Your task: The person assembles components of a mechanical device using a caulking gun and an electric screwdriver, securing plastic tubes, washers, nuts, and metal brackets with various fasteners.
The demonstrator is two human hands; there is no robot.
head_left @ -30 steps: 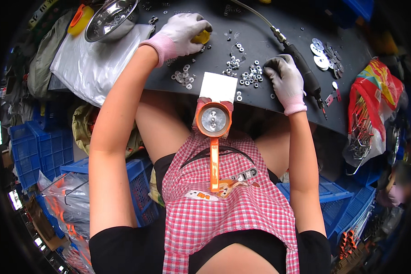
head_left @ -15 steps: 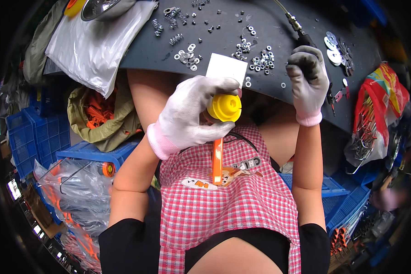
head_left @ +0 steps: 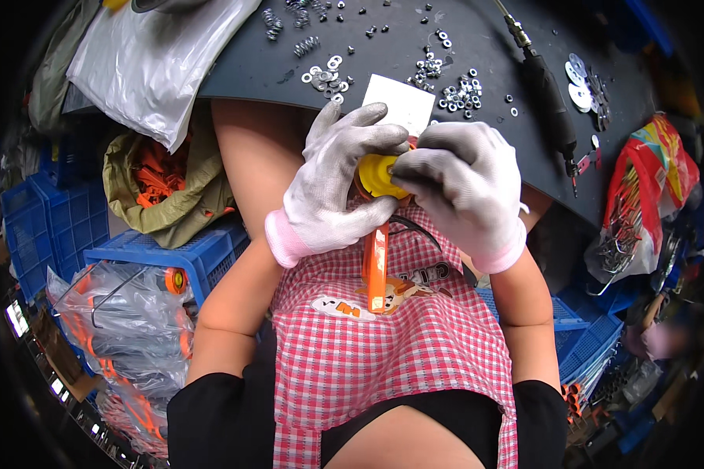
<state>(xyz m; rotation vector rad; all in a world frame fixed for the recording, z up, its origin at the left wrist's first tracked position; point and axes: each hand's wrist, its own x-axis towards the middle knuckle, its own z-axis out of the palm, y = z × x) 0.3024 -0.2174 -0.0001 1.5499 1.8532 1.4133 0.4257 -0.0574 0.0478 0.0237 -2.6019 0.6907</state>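
Observation:
Gripped between the thumb and fingers of my gloved left hand point(head_left: 325, 187) is a round yellow plastic hub point(head_left: 375, 178). An orange bar-shaped handle point(head_left: 376, 270) runs from below it toward my apron. My gloved right hand point(head_left: 473, 191) has its fingers pinched together against the right side of the hub; whatever they hold is hidden. Just beyond both hands, a white square card or plate point(head_left: 399, 103) sticks up by the table's near edge.
The dark table point(head_left: 289, 74) carries springs point(head_left: 307, 46), washers point(head_left: 326, 78), nuts point(head_left: 463, 94) and a black power screwdriver point(head_left: 551, 105). White plastic sheeting point(head_left: 149, 62) hangs over its left side. Blue crates point(head_left: 160, 254) stand left; a red bag of metal rods point(head_left: 633, 195) hangs right.
My right hand has come left from beside the screwdriver to the yellow hub. My left hand keeps its grip on the hub, with its fingers spread a little more.

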